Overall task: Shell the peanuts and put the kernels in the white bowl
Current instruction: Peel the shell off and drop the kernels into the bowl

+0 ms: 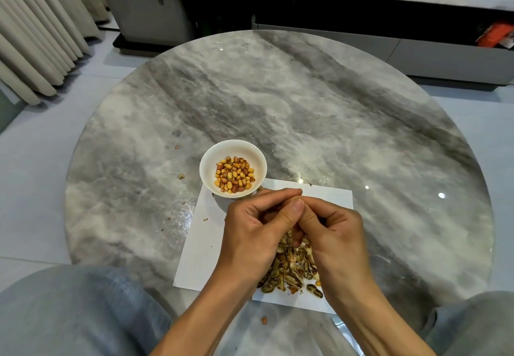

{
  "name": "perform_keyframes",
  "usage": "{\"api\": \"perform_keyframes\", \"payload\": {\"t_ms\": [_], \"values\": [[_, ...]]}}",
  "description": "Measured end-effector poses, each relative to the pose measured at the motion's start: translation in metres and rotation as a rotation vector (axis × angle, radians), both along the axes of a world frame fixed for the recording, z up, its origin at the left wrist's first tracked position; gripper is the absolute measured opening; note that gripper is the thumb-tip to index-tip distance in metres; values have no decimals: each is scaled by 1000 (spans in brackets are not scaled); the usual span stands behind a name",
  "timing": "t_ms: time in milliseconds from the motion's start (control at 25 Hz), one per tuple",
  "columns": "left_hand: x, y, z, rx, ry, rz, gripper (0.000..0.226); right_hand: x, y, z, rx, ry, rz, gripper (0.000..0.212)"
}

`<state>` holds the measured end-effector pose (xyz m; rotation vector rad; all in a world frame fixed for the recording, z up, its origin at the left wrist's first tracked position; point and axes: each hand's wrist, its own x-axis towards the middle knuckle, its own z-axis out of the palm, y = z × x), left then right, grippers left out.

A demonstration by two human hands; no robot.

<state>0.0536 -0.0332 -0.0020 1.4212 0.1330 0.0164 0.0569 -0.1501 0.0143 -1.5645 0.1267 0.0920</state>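
A small white bowl (207,167) stands on the round marble table, holding several yellow and reddish peanut kernels (234,173). Just below and right of it, my left hand (250,233) and my right hand (333,233) meet thumb to thumb above a white paper sheet (200,258). Both hands pinch a peanut between thumbs and curled fingers; only a sliver of the peanut (293,198) shows at the fingertips. A heap of empty shells (292,275) lies on the paper under my wrists.
The marble table (306,110) carries small shell crumbs left of the bowl and one scrap (264,320) near its front edge. My knees in grey trousers flank the table. A grey cabinet and a low TV stand are behind, curtains at far left.
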Motion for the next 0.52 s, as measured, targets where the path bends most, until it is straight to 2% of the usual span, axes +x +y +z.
{"api": "perform_keyframes", "payload": {"t_ms": [120, 160, 320, 440, 520], "values": [[2, 7, 8, 22, -14, -77, 22, 6, -7, 5, 251, 196, -7, 15], [3, 11, 9, 74, -67, -106, 27, 9, -12, 7, 266, 227, -7, 17], [6, 20, 6, 396, -272, -105, 30, 10, -21, 12, 142, 218, 74, 20], [7, 21, 6, 493, -369, -65, 22, 11, -23, 15, 75, 179, 155, 19], [7, 22, 7, 505, -399, -41, 21, 12, -25, 18, 108, 173, 200, 18]]}}
